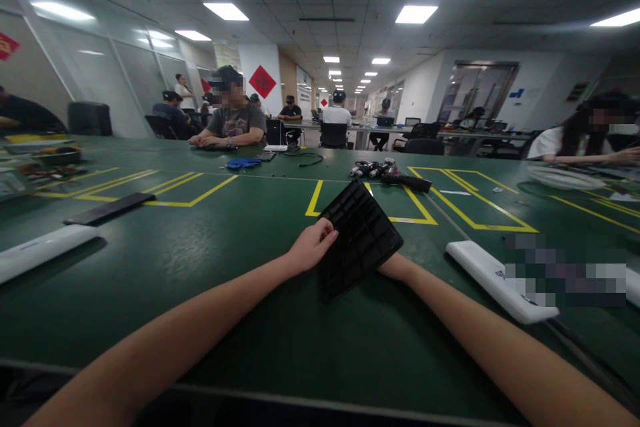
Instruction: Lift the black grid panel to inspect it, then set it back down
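A black plastic tray (357,233) divided into small compartments is tilted up above the green table, its compartment side towards me. At the tray's left edge is my left hand (315,243), closed, with finger and thumb curled against it. My right hand (395,265) reaches behind the tray's lower right side and supports it from there. Only its wrist and heel show, because the tray covers the fingers. I cannot make out anything inside the compartments.
Yellow tape (420,217) marks boxes on the green table (240,333). Beyond the tray lie bundled cables (373,168) and a dark handled tool (407,181). White power strips stand left (47,250) and right (500,280), a black bar (110,208) at left. Other people sit around.
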The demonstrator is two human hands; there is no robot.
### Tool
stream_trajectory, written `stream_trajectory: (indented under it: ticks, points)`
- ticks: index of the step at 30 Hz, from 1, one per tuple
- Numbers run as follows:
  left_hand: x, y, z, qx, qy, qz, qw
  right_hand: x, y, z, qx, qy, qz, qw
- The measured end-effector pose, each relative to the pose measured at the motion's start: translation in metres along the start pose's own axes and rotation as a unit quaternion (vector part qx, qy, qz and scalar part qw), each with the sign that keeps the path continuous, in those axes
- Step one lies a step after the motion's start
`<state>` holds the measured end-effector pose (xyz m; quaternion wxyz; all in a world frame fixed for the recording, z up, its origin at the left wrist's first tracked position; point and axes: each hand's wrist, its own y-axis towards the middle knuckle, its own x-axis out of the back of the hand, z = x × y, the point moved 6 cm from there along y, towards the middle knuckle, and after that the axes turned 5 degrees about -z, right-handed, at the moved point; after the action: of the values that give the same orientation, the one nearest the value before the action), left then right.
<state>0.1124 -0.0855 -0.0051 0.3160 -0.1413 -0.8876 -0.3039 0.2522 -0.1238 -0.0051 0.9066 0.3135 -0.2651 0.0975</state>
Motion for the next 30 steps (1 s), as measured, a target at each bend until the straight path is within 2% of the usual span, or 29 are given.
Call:
stream_trajectory:
  ticks: [5, 11, 18, 24, 27, 28, 30]
  points:
    - [-0.001, -0.009, -0.012, -0.008, 0.019, -0.001, 1.0, -0.001, -0.009, -0.004, 0.004, -0.031, 0.013, 0.999]
    - [-0.004, -0.017, -0.015, -0.014, 0.031, -0.004, 0.999, -0.004, -0.016, -0.011, 0.008, -0.05, 0.011, 0.999]
    - [-0.002, -0.027, -0.013, -0.012, 0.097, -0.025, 0.995, -0.013, -0.02, 0.009, 0.023, -0.018, 0.01, 1.0]
    - [0.002, -0.033, -0.008, -0.005, 0.052, -0.045, 0.998, -0.02, -0.02, 0.015, 0.03, -0.009, 0.0, 0.999]
    - [0.009, -0.027, -0.003, 0.047, -0.027, -0.09, 0.995, -0.018, -0.017, 0.016, 0.025, -0.016, 0.002, 1.0]
    - [0.012, -0.024, 0.002, 0.089, -0.077, -0.108, 0.987, -0.016, -0.016, 0.018, 0.025, -0.018, 0.005, 1.0]
    - [0.013, -0.02, 0.013, 0.196, -0.199, -0.124, 0.952, -0.014, -0.013, 0.021, 0.031, -0.021, 0.013, 0.999]
